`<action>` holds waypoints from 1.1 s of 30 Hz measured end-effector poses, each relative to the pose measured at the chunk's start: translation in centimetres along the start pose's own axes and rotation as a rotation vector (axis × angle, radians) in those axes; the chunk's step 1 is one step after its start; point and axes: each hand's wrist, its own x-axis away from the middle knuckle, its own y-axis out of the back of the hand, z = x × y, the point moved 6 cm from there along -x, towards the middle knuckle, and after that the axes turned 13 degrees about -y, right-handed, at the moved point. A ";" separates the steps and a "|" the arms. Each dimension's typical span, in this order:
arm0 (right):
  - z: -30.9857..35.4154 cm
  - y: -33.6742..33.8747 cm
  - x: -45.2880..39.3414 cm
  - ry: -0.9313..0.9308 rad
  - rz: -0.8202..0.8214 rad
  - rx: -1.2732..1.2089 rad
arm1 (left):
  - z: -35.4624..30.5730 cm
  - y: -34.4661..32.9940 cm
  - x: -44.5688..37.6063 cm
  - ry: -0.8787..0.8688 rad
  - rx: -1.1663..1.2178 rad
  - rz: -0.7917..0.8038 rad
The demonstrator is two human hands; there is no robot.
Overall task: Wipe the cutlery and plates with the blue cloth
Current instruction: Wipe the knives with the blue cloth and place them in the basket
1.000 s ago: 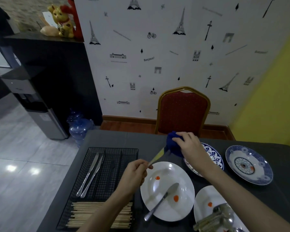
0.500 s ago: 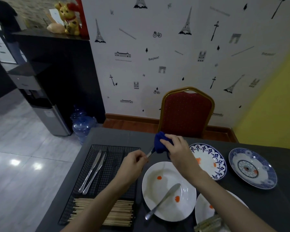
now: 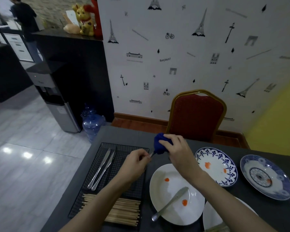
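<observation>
Now from the head view, our left hand pinches 1 utensil by its handle above the table, while our right hand squeezes the blue cloth around its far end; we keep the handle steady and pull the cloth firmly along its length.

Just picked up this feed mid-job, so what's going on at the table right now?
A person is wiping a piece of cutlery: the left hand pinches its handle while the right hand grips the blue cloth bunched round its far end. Two knives lie in the wire tray. The white plate still has red spots and a knife on it.
</observation>
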 end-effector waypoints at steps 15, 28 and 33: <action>-0.1 -0.8 0.7 0.050 0.050 -0.009 | -0.2 -0.2 -0.2 -0.002 -0.110 -0.031; -7.6 -0.5 -0.1 -0.441 0.020 -0.070 | 6.3 5.5 3.0 0.105 0.062 -0.303; 0.7 -8.4 -0.8 -0.285 0.237 -0.275 | 16.7 11.9 7.7 0.342 -0.149 -0.542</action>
